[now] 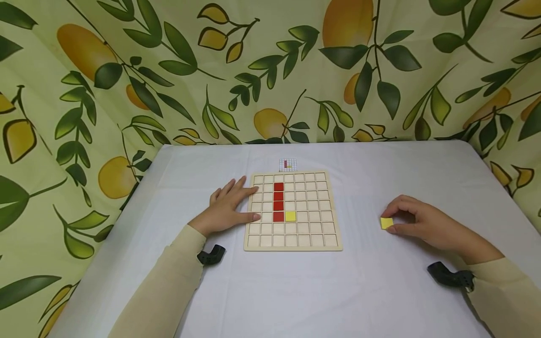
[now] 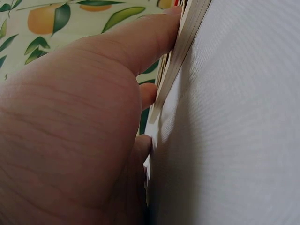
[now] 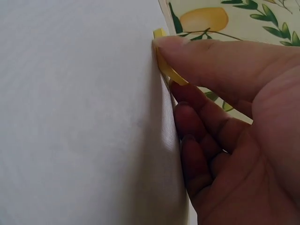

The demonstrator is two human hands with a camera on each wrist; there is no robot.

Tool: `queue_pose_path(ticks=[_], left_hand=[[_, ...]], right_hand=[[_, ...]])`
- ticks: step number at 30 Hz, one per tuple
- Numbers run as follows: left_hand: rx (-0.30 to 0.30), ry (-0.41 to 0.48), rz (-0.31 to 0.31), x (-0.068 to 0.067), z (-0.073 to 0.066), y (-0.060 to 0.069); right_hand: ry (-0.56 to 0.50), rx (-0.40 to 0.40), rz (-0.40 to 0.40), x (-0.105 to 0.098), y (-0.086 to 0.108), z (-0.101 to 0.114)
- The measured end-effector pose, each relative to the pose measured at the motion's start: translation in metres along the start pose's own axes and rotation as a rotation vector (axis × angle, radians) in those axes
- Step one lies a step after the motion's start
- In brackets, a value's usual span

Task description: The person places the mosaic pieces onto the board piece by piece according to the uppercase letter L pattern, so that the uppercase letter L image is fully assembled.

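A wooden grid board lies on the white-covered table, divided into small square cells. Red square tiles form a column in it, and one yellow tile sits just right of the lowest red one. My left hand rests at the board's left edge, its thumb and a finger touching the frame; in the left wrist view the thumb lies against the board's side. Well right of the board, my right hand pinches another yellow square tile between thumb and fingers, low over the cloth.
Behind the board lies a small printed grid card with red and yellow marks. A leaf-and-fruit patterned curtain hangs along the back and left of the table. Black devices are strapped at both wrists.
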State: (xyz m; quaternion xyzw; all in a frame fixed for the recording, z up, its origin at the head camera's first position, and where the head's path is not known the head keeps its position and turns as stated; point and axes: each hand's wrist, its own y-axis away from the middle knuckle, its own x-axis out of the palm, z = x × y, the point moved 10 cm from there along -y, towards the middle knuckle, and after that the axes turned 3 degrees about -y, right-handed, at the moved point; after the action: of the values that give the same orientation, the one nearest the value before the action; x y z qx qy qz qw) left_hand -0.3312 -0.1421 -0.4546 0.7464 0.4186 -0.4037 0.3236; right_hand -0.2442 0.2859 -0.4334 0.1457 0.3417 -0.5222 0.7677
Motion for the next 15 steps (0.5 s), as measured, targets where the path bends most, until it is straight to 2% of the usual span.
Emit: queue_pose_path(ticks=[8,15], left_hand=[[-0.004,0.0,0.0,-0.0006,-0.0006,-0.0001],[-0.005,-0.001,0.0,0.0001,0.0012,-0.0008]], right_hand=[[-0.015,0.114,-0.056,-0.0025,0.0,-0.0072],[-0.064,0.138,-0.111,-0.0039,-0.0009,-0.0056]])
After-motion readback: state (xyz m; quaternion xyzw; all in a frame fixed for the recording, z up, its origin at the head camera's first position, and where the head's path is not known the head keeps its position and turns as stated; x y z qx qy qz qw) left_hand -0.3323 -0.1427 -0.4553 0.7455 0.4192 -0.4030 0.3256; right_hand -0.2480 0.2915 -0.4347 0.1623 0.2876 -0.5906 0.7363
